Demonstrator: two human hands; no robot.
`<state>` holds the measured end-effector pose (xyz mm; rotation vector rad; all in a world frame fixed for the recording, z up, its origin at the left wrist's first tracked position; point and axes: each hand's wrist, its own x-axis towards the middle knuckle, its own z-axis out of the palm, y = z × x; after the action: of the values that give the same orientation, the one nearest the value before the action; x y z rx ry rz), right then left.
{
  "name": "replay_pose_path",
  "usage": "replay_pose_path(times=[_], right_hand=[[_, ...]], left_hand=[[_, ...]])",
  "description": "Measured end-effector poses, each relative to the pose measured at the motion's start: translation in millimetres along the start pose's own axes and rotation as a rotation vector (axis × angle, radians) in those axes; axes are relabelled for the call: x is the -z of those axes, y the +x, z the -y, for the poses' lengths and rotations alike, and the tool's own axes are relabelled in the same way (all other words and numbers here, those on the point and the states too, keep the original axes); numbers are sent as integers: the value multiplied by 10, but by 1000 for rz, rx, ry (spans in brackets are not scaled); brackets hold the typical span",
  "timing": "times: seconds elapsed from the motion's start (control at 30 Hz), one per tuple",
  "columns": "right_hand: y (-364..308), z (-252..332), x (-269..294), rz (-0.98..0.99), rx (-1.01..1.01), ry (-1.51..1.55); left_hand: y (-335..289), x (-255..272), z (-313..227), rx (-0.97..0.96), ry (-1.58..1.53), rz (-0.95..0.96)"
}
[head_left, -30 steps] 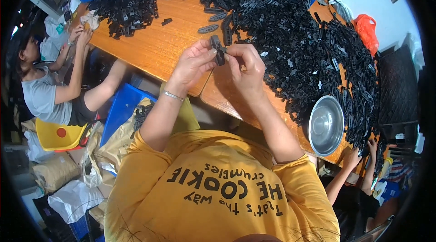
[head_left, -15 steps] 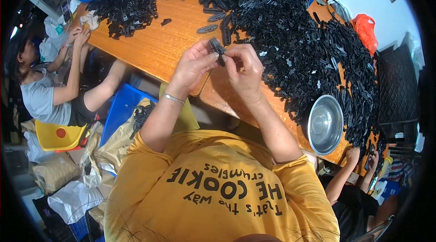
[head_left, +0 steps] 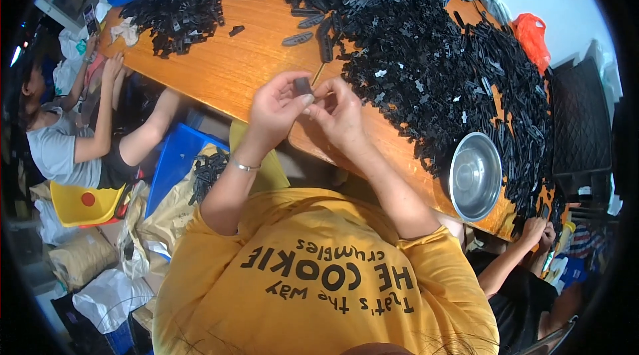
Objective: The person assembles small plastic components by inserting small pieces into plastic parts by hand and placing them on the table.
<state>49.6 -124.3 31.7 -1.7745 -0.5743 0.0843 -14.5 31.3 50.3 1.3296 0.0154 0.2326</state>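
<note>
Left of one round, shiny metal bowl [head_left: 474,178], the left hand [head_left: 273,112] pinches one dark, blocky part [head_left: 302,85]; the right hand [head_left: 338,117] curls beside it, grip unclear.

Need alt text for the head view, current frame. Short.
A person's left hand pinches a small black part over a wooden table, the right hand with its fingertips close beside it. Heaps of black pieces cover much of the table around a metal bowl's far side. Co-workers are at left and lower right.
</note>
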Motion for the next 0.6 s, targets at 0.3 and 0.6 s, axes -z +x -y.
replay_pose_path(times=[0.3,0.6], right_hand=[[-97,-141,-158,483,-89,13],[611,-319,474,102,115,-922]], left_hand=[[-635,993,-274,400,439,203],[-148,1012,-450,16,1195,-9]])
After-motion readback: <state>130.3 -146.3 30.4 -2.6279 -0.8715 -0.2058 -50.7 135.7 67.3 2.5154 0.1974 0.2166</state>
